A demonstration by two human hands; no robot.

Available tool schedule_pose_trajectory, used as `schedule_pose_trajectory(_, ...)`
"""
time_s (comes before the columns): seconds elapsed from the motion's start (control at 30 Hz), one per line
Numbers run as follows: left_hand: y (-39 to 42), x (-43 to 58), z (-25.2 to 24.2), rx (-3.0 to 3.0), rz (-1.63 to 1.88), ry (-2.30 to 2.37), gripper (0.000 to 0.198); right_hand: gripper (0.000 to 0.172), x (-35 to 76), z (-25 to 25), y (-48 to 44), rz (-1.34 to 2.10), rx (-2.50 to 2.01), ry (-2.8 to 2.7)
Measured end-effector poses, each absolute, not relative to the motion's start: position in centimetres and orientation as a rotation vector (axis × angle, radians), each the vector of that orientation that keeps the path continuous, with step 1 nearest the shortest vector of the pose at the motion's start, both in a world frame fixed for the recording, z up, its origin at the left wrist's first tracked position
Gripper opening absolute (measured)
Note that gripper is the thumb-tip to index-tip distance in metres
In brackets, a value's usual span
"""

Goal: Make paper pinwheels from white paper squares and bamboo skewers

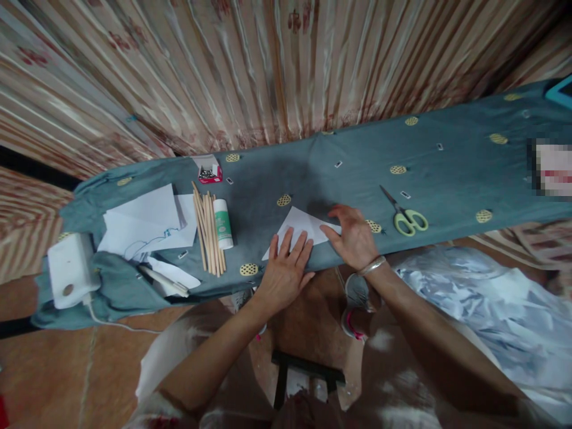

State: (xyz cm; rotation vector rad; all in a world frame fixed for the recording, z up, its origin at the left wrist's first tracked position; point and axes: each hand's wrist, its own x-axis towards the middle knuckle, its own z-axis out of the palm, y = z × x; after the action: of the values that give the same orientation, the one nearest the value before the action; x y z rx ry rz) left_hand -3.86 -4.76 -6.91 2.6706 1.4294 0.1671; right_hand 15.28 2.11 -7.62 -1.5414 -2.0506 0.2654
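A white sheet of paper (292,220), folded to a triangle, lies near the front edge of the cloth-covered table. My left hand (286,268) rests flat on its lower left part, fingers spread. At the paper's right corner is my right hand (355,238), its thumb on the paper and its index finger apart from the thumb. The palm side of this hand is hidden. Green-handled scissors (404,217) lie to the right of it. Left of the paper stand or lie a glue stick (224,225) and a bundle of wooden sticks (209,232).
Several white papers (140,217) lie on the left, with a pen (165,281) in front. A red box of small metal pieces (210,173) sits at the back. A white device with a cable (70,271) occupies the left end. Crumpled plastic (482,316) is at lower right.
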Motion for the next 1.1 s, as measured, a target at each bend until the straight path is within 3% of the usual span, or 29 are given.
schedule_pose_trajectory(0.13,-4.8,-3.9,-7.0,2.684,0.153,1.428,0.063,0.067,14.7,-7.4,0.7,0.248,-1.562,-2.059)
schedule_pose_trajectory(0.2,-4.7,-3.8,-7.0,2.678,0.151,1.431,0.063,0.070,14.3,-7.4,0.0,0.276,-1.584,-2.058)
schedule_pose_trajectory(0.87,-9.5,-11.1,-7.5,2.626,0.396,1.543,0.061,0.038,19.5,-9.0,0.4,0.318,-1.618,-1.887)
schedule_pose_trajectory(1.1,-9.4,-10.4,-7.3,2.369,0.671,1.616,0.057,0.042,18.5,-7.6,0.3,0.453,-1.478,-2.016)
